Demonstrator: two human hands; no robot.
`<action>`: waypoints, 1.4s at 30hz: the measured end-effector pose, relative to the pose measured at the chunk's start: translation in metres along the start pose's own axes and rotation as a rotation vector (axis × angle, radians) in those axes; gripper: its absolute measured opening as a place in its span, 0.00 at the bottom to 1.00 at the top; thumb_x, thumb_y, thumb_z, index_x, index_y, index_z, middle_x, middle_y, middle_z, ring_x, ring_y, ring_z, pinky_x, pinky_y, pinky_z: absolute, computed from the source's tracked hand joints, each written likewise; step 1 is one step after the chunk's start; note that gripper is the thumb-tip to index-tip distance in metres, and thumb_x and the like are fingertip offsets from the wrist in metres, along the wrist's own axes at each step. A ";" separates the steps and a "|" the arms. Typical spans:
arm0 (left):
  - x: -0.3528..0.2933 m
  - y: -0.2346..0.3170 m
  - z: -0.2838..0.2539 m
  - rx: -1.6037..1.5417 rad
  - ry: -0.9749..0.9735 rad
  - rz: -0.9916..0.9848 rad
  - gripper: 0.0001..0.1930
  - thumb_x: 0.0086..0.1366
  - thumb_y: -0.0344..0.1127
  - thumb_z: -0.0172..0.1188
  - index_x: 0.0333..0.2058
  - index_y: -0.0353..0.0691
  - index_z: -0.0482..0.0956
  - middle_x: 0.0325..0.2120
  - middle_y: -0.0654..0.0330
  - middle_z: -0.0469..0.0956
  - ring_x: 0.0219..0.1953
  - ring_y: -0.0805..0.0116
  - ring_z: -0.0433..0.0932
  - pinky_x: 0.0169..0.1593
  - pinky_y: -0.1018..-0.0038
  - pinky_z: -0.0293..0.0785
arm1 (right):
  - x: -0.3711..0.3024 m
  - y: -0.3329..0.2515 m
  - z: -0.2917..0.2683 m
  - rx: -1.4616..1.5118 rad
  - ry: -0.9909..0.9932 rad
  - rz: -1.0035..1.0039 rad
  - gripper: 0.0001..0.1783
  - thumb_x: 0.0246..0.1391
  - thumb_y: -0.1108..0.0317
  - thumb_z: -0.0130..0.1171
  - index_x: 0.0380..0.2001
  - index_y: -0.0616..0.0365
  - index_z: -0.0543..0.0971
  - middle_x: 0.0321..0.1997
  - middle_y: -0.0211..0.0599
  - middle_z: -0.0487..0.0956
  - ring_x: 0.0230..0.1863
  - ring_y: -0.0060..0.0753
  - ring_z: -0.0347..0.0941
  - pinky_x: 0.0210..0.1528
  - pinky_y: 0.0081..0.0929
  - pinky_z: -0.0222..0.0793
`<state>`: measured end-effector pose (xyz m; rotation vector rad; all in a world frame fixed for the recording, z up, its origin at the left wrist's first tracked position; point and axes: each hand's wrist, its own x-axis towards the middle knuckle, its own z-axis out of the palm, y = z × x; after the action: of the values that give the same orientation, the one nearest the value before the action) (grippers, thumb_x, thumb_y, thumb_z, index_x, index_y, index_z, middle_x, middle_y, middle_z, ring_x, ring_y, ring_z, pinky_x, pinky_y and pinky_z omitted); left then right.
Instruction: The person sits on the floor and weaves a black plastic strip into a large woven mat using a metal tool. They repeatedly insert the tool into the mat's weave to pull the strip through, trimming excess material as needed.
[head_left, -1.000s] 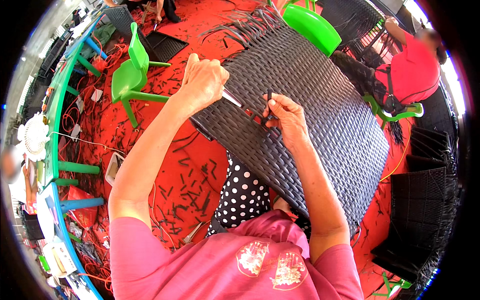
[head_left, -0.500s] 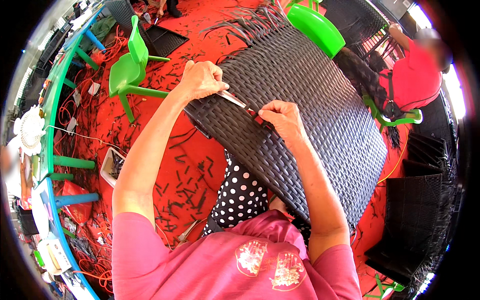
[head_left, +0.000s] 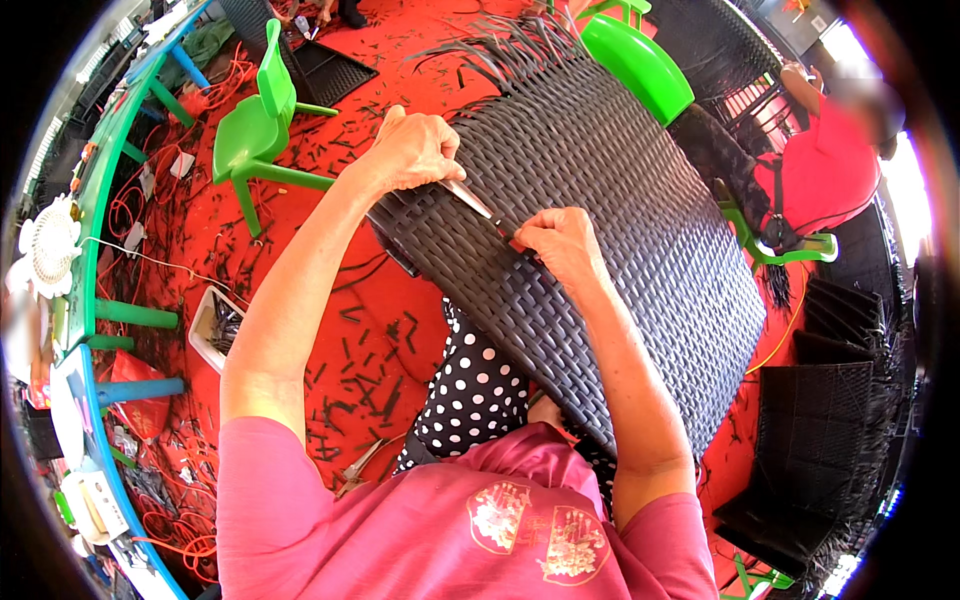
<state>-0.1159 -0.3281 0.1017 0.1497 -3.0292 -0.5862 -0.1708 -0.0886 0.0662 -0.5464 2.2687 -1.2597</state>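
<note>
Left hand (head_left: 418, 152): clenched around a slim metal tool (head_left: 472, 199), knuckles up, just above the panel's left edge; the tool slants down toward the right hand.
Left arm: elbow bent outward, bare forearm angled up and inward from the pink sleeve (head_left: 268, 500).
Right hand (head_left: 564, 242): back upward, fingers drawn together, tips at the weave beside the tool's point; whether they grasp a strip, I cannot tell.
Right arm: forearm lies over the panel, slanting up and left from the elbow.
Woven panel (head_left: 620, 200): dark, beneath both hands, in front of the body, its near edge over the dotted trousers (head_left: 467, 385); loose strips (head_left: 500, 50) fan from the far edge.
Hidden: the tool's handle, inside the left fist; the right fingertips' undersides.
Hard to make out: the small dark bit at the tool's point.
Cut off: the far left chair-like woven piece (head_left: 250, 28), at the top edge.
</note>
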 end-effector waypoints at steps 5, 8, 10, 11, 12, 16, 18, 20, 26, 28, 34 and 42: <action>0.002 0.015 -0.010 0.048 0.020 0.029 0.15 0.46 0.42 0.70 0.14 0.42 0.74 0.16 0.61 0.73 0.28 0.64 0.67 0.48 0.68 0.56 | 0.002 0.001 0.002 -0.044 0.009 0.017 0.11 0.38 0.66 0.62 0.23 0.63 0.84 0.17 0.41 0.78 0.22 0.29 0.74 0.30 0.29 0.69; 0.004 0.022 -0.015 0.070 -0.037 0.044 0.14 0.46 0.41 0.70 0.14 0.42 0.75 0.15 0.60 0.73 0.27 0.63 0.66 0.48 0.68 0.55 | 0.003 -0.002 0.003 -0.079 0.018 0.039 0.11 0.37 0.66 0.62 0.23 0.62 0.85 0.18 0.42 0.78 0.22 0.32 0.75 0.31 0.31 0.70; 0.003 0.024 -0.015 0.082 -0.025 0.052 0.14 0.46 0.41 0.70 0.14 0.42 0.75 0.15 0.60 0.72 0.27 0.63 0.67 0.48 0.68 0.55 | 0.001 -0.008 0.005 -0.125 0.037 0.048 0.10 0.38 0.65 0.62 0.23 0.61 0.85 0.18 0.43 0.79 0.23 0.35 0.76 0.32 0.32 0.71; 0.003 0.025 -0.015 0.089 -0.020 0.055 0.14 0.46 0.41 0.70 0.14 0.42 0.75 0.15 0.59 0.72 0.26 0.63 0.67 0.47 0.68 0.55 | 0.002 -0.010 0.005 -0.132 0.031 0.063 0.10 0.38 0.65 0.62 0.23 0.61 0.85 0.19 0.44 0.79 0.24 0.37 0.76 0.33 0.32 0.71; 0.002 0.026 -0.016 0.099 -0.021 0.057 0.14 0.46 0.41 0.70 0.13 0.43 0.74 0.15 0.59 0.73 0.26 0.62 0.67 0.47 0.68 0.55 | 0.003 -0.012 0.006 -0.138 0.024 0.077 0.10 0.38 0.65 0.62 0.23 0.60 0.85 0.20 0.45 0.80 0.25 0.39 0.77 0.34 0.33 0.72; 0.002 0.034 -0.021 0.259 -0.044 0.067 0.12 0.47 0.42 0.70 0.17 0.45 0.77 0.17 0.59 0.76 0.26 0.62 0.74 0.45 0.68 0.57 | 0.005 -0.006 0.008 -0.172 0.048 0.056 0.11 0.38 0.65 0.62 0.23 0.60 0.85 0.23 0.50 0.81 0.29 0.45 0.79 0.37 0.36 0.73; 0.002 0.036 -0.020 0.353 -0.025 0.094 0.11 0.48 0.43 0.70 0.18 0.45 0.79 0.19 0.59 0.78 0.27 0.62 0.77 0.44 0.68 0.58 | 0.003 -0.008 0.009 -0.170 0.059 0.073 0.11 0.38 0.65 0.62 0.23 0.60 0.85 0.24 0.51 0.81 0.31 0.46 0.79 0.38 0.37 0.73; 0.001 0.037 -0.020 0.396 0.031 0.148 0.11 0.48 0.42 0.69 0.18 0.45 0.79 0.19 0.58 0.78 0.27 0.61 0.78 0.44 0.67 0.58 | 0.002 -0.009 0.010 -0.168 0.060 0.083 0.11 0.38 0.65 0.62 0.23 0.60 0.85 0.25 0.51 0.81 0.31 0.47 0.80 0.39 0.37 0.73; -0.001 0.030 -0.011 0.398 0.116 0.195 0.17 0.47 0.43 0.70 0.13 0.44 0.72 0.15 0.59 0.72 0.22 0.59 0.72 0.41 0.67 0.55 | 0.005 -0.004 0.011 -0.129 0.032 0.058 0.10 0.39 0.66 0.61 0.24 0.61 0.85 0.24 0.51 0.81 0.31 0.47 0.79 0.39 0.37 0.72; -0.001 0.030 -0.011 0.373 0.089 0.177 0.17 0.48 0.43 0.70 0.13 0.44 0.72 0.15 0.59 0.72 0.22 0.59 0.72 0.41 0.67 0.55 | 0.005 -0.002 0.010 -0.106 0.020 0.041 0.10 0.39 0.66 0.60 0.24 0.61 0.85 0.25 0.51 0.81 0.31 0.47 0.79 0.39 0.36 0.72; -0.004 0.028 -0.010 0.280 0.059 0.130 0.16 0.48 0.42 0.70 0.14 0.43 0.73 0.15 0.59 0.72 0.24 0.60 0.72 0.42 0.67 0.55 | 0.008 -0.001 0.012 -0.149 0.014 0.045 0.10 0.41 0.66 0.60 0.26 0.60 0.85 0.27 0.50 0.82 0.34 0.46 0.80 0.41 0.37 0.72; -0.005 0.014 -0.001 0.078 -0.027 -0.025 0.14 0.49 0.42 0.69 0.15 0.43 0.75 0.16 0.60 0.74 0.24 0.63 0.71 0.45 0.68 0.57 | 0.004 -0.009 0.022 -0.305 0.074 0.009 0.13 0.48 0.60 0.63 0.27 0.60 0.83 0.30 0.49 0.82 0.37 0.53 0.78 0.43 0.42 0.71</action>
<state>-0.1115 -0.3149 0.1078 0.1849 -3.0819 -0.4755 -0.1601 -0.1103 0.0631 -0.6030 2.5411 -0.9477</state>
